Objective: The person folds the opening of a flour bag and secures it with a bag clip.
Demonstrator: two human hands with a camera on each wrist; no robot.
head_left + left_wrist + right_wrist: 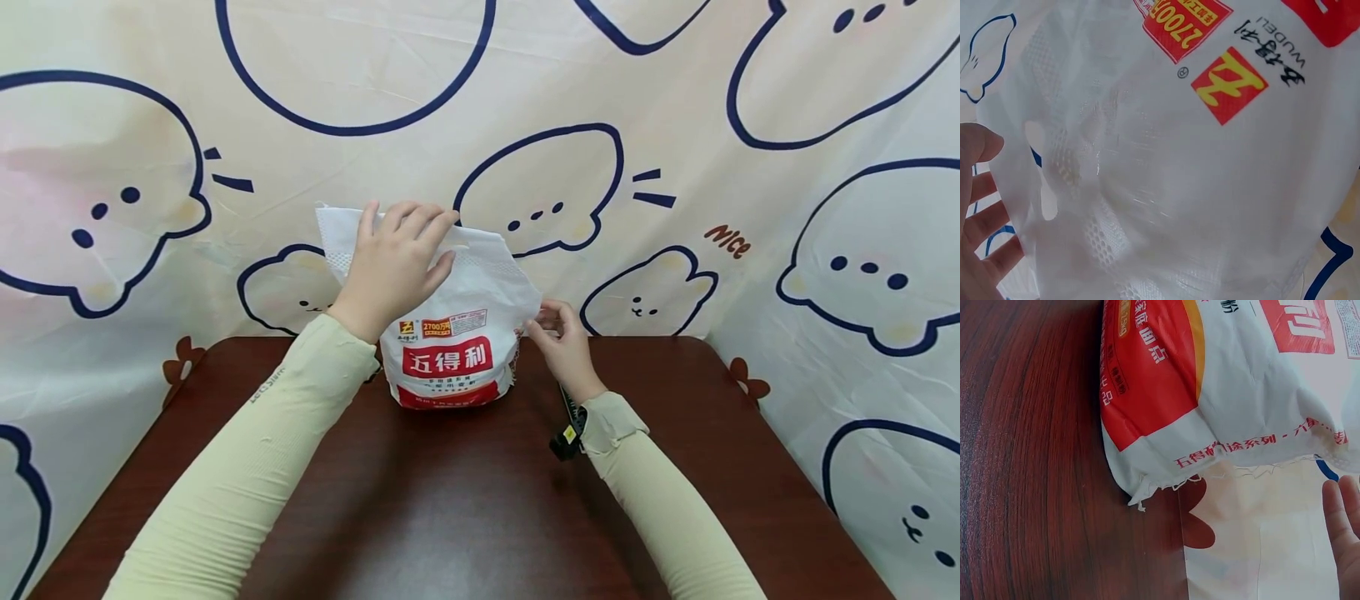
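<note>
A white flour bag (450, 287) with red printed panels stands upright at the far side of the table. Its flat top carries a cut-out handle slot (1041, 172), plain in the left wrist view. My left hand (397, 262) is raised in front of the bag's upper part, fingers spread and relaxed, with the fingertips at the top edge. At the bag's right edge is my right hand (566, 346), its thumb and fingertips close to the side. In the right wrist view its fingers (1341, 519) are straight, below the bag's stitched, fraying seam (1229, 472).
The dark brown wooden table (450, 500) extends toward me. Behind it hangs a pale cloth backdrop (540, 92) with blue-outlined cartoon figures. Brown flower-shaped pieces (750, 382) show at the table's sides. A black device (566, 442) is strapped at my right wrist.
</note>
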